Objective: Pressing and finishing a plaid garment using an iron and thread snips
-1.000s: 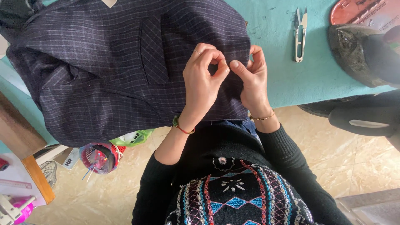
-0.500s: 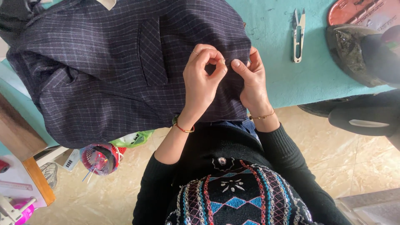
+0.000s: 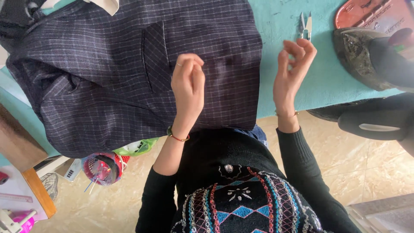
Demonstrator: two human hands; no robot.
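Our left hand (image 3: 188,88) rests, fingers curled and holding nothing we can see, on the dark checked jacket (image 3: 129,69) spread over the turquoise table (image 3: 319,82). Our right hand (image 3: 293,69) hovers beside the jacket's edge, fingertips pinched together, near the thread snips (image 3: 305,23).

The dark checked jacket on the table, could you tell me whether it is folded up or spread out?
Spread out. The dark checked jacket lies flat and open across the turquoise table, its chest pocket face up; the left hand rests on it.
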